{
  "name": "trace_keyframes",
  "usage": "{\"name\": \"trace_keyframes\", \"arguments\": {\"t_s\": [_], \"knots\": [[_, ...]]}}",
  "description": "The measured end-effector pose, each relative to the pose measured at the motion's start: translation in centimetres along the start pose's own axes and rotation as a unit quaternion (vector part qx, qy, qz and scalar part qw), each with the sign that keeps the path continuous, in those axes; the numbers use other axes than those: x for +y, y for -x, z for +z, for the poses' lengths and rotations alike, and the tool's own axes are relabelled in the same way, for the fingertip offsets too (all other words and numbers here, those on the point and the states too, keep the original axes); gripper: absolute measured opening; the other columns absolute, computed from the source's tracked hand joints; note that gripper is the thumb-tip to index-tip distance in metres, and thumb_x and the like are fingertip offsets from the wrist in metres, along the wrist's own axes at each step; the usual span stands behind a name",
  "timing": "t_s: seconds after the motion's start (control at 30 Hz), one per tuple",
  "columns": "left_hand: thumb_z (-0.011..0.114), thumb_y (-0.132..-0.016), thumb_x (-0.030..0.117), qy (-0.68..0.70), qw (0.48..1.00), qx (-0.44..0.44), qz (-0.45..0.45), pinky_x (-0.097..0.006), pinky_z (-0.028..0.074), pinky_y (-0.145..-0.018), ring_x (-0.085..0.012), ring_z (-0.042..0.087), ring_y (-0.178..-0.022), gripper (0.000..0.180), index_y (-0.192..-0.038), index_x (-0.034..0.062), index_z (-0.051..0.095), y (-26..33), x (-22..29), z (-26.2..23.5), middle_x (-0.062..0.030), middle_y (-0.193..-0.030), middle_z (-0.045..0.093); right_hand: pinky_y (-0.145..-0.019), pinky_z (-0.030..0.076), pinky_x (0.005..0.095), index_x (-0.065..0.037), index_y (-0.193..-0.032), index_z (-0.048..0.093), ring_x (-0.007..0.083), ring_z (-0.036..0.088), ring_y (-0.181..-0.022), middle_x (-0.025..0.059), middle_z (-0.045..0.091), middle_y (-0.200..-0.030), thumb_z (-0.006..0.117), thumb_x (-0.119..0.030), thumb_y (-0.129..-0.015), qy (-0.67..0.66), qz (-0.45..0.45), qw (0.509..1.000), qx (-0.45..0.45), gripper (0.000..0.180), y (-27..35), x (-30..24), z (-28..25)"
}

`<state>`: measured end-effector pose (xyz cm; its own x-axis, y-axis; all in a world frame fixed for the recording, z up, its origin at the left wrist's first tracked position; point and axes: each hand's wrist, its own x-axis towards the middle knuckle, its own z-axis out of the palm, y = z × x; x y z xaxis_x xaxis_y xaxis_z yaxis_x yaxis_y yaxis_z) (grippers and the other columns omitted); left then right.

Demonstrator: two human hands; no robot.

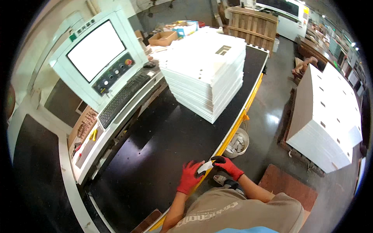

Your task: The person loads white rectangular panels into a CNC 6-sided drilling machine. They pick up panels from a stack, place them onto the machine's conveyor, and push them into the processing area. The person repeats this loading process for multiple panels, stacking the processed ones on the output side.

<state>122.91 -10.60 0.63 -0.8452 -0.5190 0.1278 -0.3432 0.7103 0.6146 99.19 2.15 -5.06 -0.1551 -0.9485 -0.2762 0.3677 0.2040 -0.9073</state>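
Observation:
A small white strip-like piece (205,167) is held between my two hands over the yellow edge (227,139) of the black table (143,155). My left hand (189,176), in a red glove with dark fingertips, grips its near end. On the piece's other end are the closed, black-covered fingers of my right hand (230,167), also red-gloved. Farther up the table stands a tall stack of white panels (202,87), the top one with a rectangular cutout and small holes. Just beyond the table edge, a white bucket (233,155) on the floor contains white scraps.
Left of the table are a machine console with a lit screen (97,50), a keyboard (124,101) and a mouse (149,65). At right, white panels (322,116) are piled on a pallet. A wooden pallet (252,27) stands behind; a brown board (287,186) lies beside me.

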Motion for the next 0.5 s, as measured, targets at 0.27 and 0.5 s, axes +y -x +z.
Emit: {"name": "trace_keyframes", "arguments": {"t_s": [0.27, 0.5], "knots": [[0.084, -0.080, 0.041, -0.081, 0.992, -0.068, 0.064, -0.063, 0.022, -0.123, -0.0396, 0.048, -0.143, 0.081, -0.154, 0.0248, 0.053, -0.3, -0.1, -0.5, -0.0044, -0.151, 0.060, -0.098, 0.052, 0.0335, -0.004, -0.139, 0.063, 0.0176, 0.065, -0.111, 0.0073, 0.072, -0.121, 0.079, -0.025, -0.094, 0.138, -0.025, 0.989, -0.037, 0.052, -0.3, 1.8, 1.1], [0.084, -0.080, 0.043, -0.059, 0.998, 0.030, -0.003, -0.061, 0.025, -0.123, -0.0410, 0.045, -0.143, 0.088, -0.158, 0.0226, 0.048, 0.1, 0.0, 0.3, -0.0157, -0.150, 0.056, -0.074, 0.055, 0.0367, 0.003, -0.114, 0.076, 0.0188, 0.069, -0.086, 0.0081, 0.076, -0.099, 0.073, -0.029, -0.096, -0.005, 0.271, 0.960, 0.078, 0.037, 5.6, 15.6, -9.6]]}}
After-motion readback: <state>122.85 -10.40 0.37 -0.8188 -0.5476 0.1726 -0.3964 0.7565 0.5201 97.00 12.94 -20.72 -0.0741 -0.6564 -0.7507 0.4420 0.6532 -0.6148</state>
